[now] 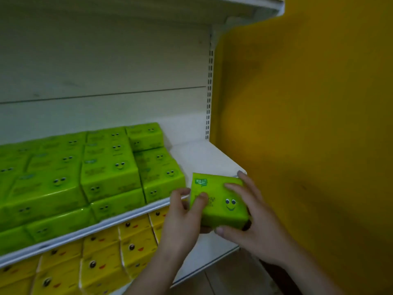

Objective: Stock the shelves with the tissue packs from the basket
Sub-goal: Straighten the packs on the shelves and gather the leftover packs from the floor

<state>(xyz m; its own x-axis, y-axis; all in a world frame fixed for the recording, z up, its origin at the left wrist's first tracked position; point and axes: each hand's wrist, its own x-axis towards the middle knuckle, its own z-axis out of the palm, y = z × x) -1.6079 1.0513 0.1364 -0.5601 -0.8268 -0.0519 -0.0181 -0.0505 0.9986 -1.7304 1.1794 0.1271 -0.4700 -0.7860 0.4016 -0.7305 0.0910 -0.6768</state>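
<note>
**Q:** From the head camera, what are you holding, and where is it?

**Me:** A bright green, film-wrapped rectangular tissue pack with a smiley face (pixel 219 201). It sits at the front lip of the white metal upper shelf (pixel 204 158), at about 4 o'clock from the bare patch of shelf it should fill. Both my hands are clamped on it. My left hand (pixel 182 218) pinches its left end, thumb on top, fingers apparently underneath. My right hand (pixel 253 226) wraps its right end, fingers spread over the top face and thumb on the near edge.

**Q:** Which way does the pack lie, and where does it need to go?

**Me:** Its long axis runs roughly from 10 to 4 o'clock, a little skewed against the stacked rows of green tissue packs (pixel 102 167) at my 9 o'clock. The free gap lies at 12 o'clock from my grip, between those rows and the yellow wall (pixel 308 103). I judge a short push forward and a slight turn would square it up.

**Q:** Which hand is nearer the gap?

**Me:** The right; its fingertips already reach over the far edge. Both forearms come up from 6 o'clock. The basket is out of sight.
</note>
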